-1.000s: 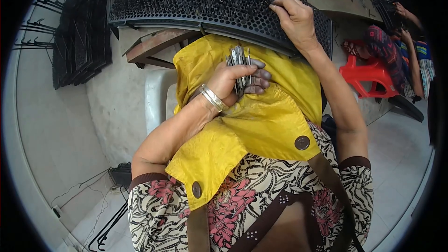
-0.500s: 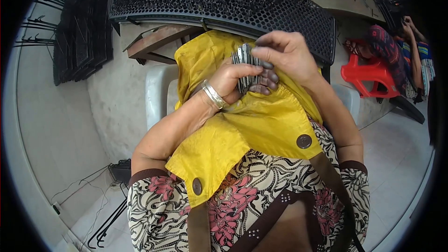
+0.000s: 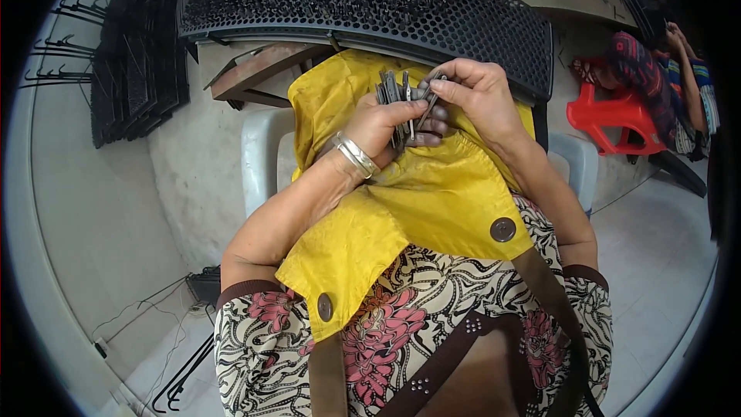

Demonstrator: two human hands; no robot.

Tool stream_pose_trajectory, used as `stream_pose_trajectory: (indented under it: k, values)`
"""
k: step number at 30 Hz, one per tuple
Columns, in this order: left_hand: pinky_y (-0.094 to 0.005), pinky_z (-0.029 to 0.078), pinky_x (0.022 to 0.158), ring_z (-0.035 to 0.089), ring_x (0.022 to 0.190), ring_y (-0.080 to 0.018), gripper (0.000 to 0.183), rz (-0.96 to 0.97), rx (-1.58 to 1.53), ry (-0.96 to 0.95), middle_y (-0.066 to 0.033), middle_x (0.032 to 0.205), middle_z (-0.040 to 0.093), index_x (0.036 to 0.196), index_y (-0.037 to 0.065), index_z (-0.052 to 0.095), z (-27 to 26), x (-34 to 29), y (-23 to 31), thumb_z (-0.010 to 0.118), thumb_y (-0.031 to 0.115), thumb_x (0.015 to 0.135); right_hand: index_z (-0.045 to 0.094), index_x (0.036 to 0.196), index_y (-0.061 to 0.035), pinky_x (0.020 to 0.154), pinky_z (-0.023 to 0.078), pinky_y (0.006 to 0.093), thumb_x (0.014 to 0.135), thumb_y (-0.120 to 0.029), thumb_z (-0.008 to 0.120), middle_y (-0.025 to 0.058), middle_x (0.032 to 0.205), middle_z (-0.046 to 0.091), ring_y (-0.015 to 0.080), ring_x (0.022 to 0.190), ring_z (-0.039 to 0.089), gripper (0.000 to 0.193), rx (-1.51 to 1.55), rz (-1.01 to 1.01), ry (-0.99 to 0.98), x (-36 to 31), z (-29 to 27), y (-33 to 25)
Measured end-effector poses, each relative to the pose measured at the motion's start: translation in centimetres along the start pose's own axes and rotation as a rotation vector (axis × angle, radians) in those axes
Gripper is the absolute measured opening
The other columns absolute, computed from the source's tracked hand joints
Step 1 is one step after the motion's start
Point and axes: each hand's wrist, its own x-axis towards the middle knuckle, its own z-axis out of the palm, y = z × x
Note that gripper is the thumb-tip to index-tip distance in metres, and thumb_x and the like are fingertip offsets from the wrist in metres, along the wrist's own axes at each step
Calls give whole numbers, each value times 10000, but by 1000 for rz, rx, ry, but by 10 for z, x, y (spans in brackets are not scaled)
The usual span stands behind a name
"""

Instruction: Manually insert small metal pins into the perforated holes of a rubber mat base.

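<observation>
Over my lap, my left hand point(image 3: 378, 127) is closed around a bundle of thin grey metal strips point(image 3: 390, 91), the thumb pressing across them and the ends fanning upward. Just to its right, my right hand point(image 3: 486, 100) pinches one thin metal strip point(image 3: 430, 103) between thumb and fingertips, tilted beside the bundle. The strip's lower end reaches toward the left hand's darkened fingers; whether it touches them I cannot tell. A yellow apron point(image 3: 347, 224) lies beneath both hands.
Ahead stands a long black perforated rack point(image 3: 494, 42), densely filled with small dark upright pieces except toward its right end. Black stacked racks point(image 3: 143, 54) hang at the left. A person point(image 3: 648, 77) sits beside a red stool point(image 3: 614, 120) at right. Pale chair arms point(image 3: 262, 154) flank me.
My right hand now pinches a single metal strip, angled out beside the bundle. Strips in my left hand have spread apart and tilted.
</observation>
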Motion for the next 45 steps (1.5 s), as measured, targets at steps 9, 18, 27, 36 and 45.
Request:
stream_pose_trajectory:
  k: [9, 18, 27, 36, 45]
  values:
    - [-288, 505, 526, 613, 663, -225, 166, -11, 89, 67, -165, 782, 603, 897, -82, 533, 2, -2, 4, 504, 51, 803, 584, 849, 41, 592, 444, 196, 773, 2, 555, 48, 727, 590, 80, 634, 537, 90, -26, -34, 27, 0, 1, 2]
    - [-299, 503, 537, 610, 673, -234, 178, -38, 4, 101, -177, 824, 599, 918, -67, 511, 2, 0, 4, 475, 76, 819, 582, 847, 29, 566, 457, 187, 767, -11, 575, 57, 724, 600, 89, 617, 559, 90, 54, -113, 164, 8, -9, -8]
    - [-310, 497, 553, 602, 662, -238, 182, -62, -52, 96, -175, 842, 593, 940, -50, 492, -1, 2, 2, 461, 89, 826, 593, 857, 37, 577, 471, 201, 761, 5, 584, 45, 736, 600, 91, 607, 557, 101, -74, -446, 455, 48, -31, -27]
    - [-319, 496, 541, 603, 655, -237, 184, -54, -92, 96, -173, 826, 595, 944, -46, 490, -4, 0, 0, 482, 80, 810, 599, 842, 18, 559, 413, 164, 761, -22, 599, -13, 701, 576, 35, 606, 505, 91, -352, -535, 445, 63, -25, -20]
    - [-319, 496, 543, 602, 649, -238, 170, -73, -96, 119, -169, 816, 598, 934, -39, 499, -7, 2, -5, 480, 73, 808, 578, 802, 27, 553, 434, 254, 710, -27, 593, 121, 700, 580, 183, 601, 565, 108, -917, -799, 291, 76, -20, -25]
